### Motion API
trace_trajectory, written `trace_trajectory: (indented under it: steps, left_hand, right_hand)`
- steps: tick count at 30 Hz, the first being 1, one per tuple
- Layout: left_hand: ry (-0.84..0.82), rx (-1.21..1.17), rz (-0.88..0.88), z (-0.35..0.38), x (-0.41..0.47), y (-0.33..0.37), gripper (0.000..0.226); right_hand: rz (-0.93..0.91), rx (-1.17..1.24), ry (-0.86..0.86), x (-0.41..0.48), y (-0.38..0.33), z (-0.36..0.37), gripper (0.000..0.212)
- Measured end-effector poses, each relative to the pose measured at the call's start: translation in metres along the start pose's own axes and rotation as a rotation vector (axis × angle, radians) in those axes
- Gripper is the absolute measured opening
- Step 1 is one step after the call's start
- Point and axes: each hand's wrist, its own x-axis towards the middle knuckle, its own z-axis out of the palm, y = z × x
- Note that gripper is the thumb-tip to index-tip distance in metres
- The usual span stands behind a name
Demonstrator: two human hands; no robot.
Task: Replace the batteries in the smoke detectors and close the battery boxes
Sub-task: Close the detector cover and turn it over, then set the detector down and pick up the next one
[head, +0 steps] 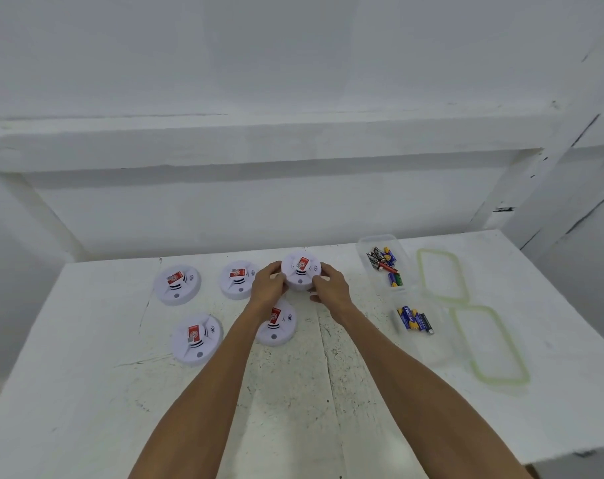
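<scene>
The left hand (267,288) and right hand (331,288) are gripping a detector (301,273).
Fingers are curling round its white round body, red label showing, just left of the battery tub (364,247).

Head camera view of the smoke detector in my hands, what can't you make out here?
- Head view: the held smoke detector has its underside facing away from the camera, and its sides are covered by the left hand and right hand.
- Head view: the left part of the second smoke detector is hidden behind the left forearm.
- Head view: the labels on the batteries in the far container are too small to read.
</scene>
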Motion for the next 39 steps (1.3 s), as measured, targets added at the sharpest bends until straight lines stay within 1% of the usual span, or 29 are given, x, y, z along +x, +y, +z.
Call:
trace_trajectory:
  steps: [4, 6, 8, 10, 13, 16, 19, 21, 23, 25, 27, 30, 35, 37, 39]
  left_hand:
    - [0.001, 0.081, 0.034, -0.002, -0.004, 0.004, 0.035]
    - [-0.01, 0.142, 0.065, -0.002, -0.006, 0.006, 0.031]
    - [-0.023, 0.177, 0.052, -0.002, -0.005, 0.004, 0.022]
    - [-0.024, 0.209, 0.03, -0.002, -0.004, 0.0, 0.02]
    - [-0.018, 0.253, 0.02, -0.001, -0.002, -0.005, 0.019]
    - [-0.048, 0.27, 0.009, -0.001, -0.001, -0.007, 0.02]
    - [-0.065, 0.288, 0.011, -0.005, -0.007, 0.001, 0.015]
    - [-0.076, 0.283, 0.014, -0.009, -0.013, 0.005, 0.025]
    - [-0.05, 0.281, 0.013, -0.02, -0.019, 0.004, 0.043]
    - [-0.04, 0.288, 0.029, -0.033, -0.022, 0.003, 0.048]
    - [-0.028, 0.305, 0.037, -0.05, -0.028, 0.003, 0.045]
    - [-0.004, 0.367, 0.094, -0.076, -0.036, 0.002, 0.043]
    - [0.075, 0.47, 0.145, -0.12, -0.063, -0.006, 0.038]
    - [0.091, 0.493, 0.127, -0.135, -0.073, -0.014, 0.038]
    - [0.103, 0.493, 0.062, -0.149, -0.083, -0.021, 0.04]
  right_hand:
    - [-0.013, -0.019, 0.001, 0.002, 0.001, 0.001, 0.036]
    - [-0.024, -0.047, 0.017, 0.001, 0.002, 0.001, 0.043]
    - [-0.047, -0.145, 0.05, 0.0, 0.003, 0.0, 0.047]
    - [-0.077, -0.257, 0.055, -0.001, 0.004, -0.001, 0.039]
    - [-0.096, -0.345, 0.017, -0.002, 0.004, -0.003, 0.028]
    - [-0.117, -0.423, 0.002, -0.001, 0.006, -0.003, 0.025]
    - [-0.135, -0.455, 0.055, -0.006, 0.003, 0.005, 0.029]
    - [-0.133, -0.415, 0.129, -0.01, -0.002, 0.013, 0.038]
    - [-0.151, -0.416, 0.192, -0.016, -0.008, 0.024, 0.044]
    - [-0.208, -0.429, 0.192, -0.022, -0.016, 0.034, 0.042]
    - [-0.277, -0.406, 0.139, -0.032, -0.026, 0.044, 0.038]
    - [-0.349, -0.385, 0.037, -0.045, -0.033, 0.062, 0.037]
    - [-0.451, -0.464, -0.15, -0.064, -0.032, 0.1, 0.037]
    - [-0.471, -0.529, -0.259, -0.069, -0.028, 0.111, 0.039]
    - [-0.478, -0.606, -0.392, -0.074, -0.023, 0.122, 0.044]
